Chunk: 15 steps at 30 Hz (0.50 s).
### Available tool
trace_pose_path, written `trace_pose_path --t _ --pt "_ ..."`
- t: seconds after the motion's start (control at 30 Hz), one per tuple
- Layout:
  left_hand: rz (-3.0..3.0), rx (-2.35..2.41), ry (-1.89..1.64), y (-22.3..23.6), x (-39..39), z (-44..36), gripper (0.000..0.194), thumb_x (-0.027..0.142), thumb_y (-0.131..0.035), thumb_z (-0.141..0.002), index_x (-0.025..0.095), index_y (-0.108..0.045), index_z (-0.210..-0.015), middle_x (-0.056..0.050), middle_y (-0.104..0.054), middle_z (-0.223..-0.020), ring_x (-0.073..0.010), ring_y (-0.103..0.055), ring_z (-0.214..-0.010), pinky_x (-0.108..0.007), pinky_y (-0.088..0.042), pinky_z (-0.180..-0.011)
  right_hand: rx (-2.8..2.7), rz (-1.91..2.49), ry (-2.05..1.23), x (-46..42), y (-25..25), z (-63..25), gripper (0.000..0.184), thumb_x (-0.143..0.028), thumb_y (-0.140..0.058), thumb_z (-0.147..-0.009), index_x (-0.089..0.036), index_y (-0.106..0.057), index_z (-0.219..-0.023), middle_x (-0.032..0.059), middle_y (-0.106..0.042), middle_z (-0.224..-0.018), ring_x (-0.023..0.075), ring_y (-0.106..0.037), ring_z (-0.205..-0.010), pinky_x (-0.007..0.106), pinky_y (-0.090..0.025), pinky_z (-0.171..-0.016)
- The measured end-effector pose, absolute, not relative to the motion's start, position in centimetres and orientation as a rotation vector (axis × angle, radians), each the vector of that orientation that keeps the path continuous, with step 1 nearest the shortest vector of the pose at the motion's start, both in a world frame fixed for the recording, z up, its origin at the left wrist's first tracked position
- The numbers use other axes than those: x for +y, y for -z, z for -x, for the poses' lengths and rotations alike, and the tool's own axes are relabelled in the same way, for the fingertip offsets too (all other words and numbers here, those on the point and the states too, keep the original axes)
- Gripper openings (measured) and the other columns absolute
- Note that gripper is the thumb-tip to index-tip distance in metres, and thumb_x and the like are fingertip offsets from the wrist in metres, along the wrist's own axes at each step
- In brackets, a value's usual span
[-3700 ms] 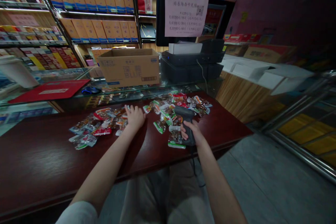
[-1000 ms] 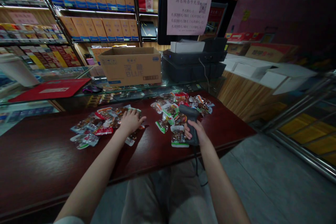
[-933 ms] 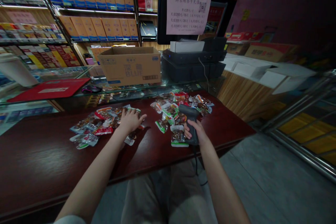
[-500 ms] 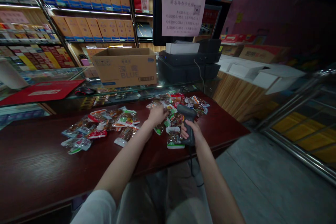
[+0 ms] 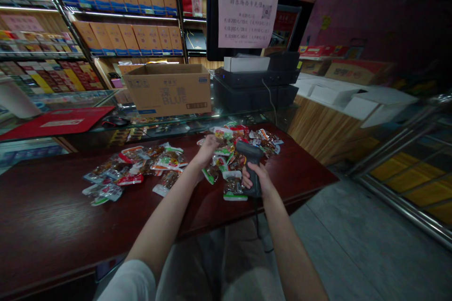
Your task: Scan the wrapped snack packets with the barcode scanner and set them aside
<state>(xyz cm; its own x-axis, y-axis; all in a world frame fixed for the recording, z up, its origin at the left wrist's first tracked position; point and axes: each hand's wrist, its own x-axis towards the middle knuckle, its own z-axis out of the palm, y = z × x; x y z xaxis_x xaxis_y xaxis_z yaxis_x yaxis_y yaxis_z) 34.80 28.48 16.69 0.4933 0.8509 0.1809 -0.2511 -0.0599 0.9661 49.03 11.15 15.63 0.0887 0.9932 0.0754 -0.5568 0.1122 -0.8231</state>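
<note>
fingers of the right hand are closed around the grip of a dark handheld scanner, its head tilted toward the left. fingers of the left hand are curled in, at the edge of a clear-and-white packet; contact is apparent, but a firm grip cannot be confirmed. both forearms extend forward over the dark red table, the left angled inward. the packet is at the right-hand pile, just left of the scanner head. a green-edged packet lies beside the scanner grip. a second pile lies left of the left forearm. the scanner cord hangs past the table edge. beyond, on the glass counter, stands an open cardboard box.
</note>
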Motion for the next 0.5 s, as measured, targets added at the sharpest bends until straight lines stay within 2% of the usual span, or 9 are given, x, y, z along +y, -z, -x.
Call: trace_pose_path --t 0.13,0.23,0.5 --pt "-1.152 0.5 -0.961 -17.9 27.5 -33.4 0.048 0.027 -0.071 -0.07 0.022 -0.052 -0.113 -0.004 -0.067 -0.102 -0.02 -0.066 -0.087 -0.033 -0.053 -0.073 -0.777 0.737 -1.325 11.0 -15.7 -48.9 0.032 -0.038 -0.067 -0.079 -0.016 -0.053 -0.1 -0.0081 -0.05 -0.053 0.0053 -0.038 -0.031 0.019 -0.033 -0.032" --pt "-1.07 0.481 -0.999 -18.3 27.0 -32.4 0.047 0.023 -0.071 -0.07 0.021 -0.056 -0.115 -0.007 -0.067 -0.111 -0.0204 -0.066 -0.091 -0.031 -0.054 -0.072 -0.792 0.763 -1.333 10.9 -15.7 -48.7 0.034 -0.039 -0.068 -0.078 -0.017 -0.053 -0.1 -0.0086 -0.05 -0.052 0.0053 -0.037 -0.03 0.019 -0.032 -0.031" --pt "-0.89 0.432 -0.971 -19.2 26.2 -31.4 0.038 0.014 -0.063 -0.072 0.017 -0.061 -0.11 -0.008 -0.07 -0.106 -0.0206 -0.067 -0.094 -0.037 -0.055 -0.083 -0.813 0.796 -1.341 10.6 -16.4 -48.4 0.037 -0.039 -0.068 -0.076 -0.017 -0.053 -0.101 -0.0087 -0.05 -0.052 0.006 -0.039 -0.031 0.019 -0.034 -0.032"
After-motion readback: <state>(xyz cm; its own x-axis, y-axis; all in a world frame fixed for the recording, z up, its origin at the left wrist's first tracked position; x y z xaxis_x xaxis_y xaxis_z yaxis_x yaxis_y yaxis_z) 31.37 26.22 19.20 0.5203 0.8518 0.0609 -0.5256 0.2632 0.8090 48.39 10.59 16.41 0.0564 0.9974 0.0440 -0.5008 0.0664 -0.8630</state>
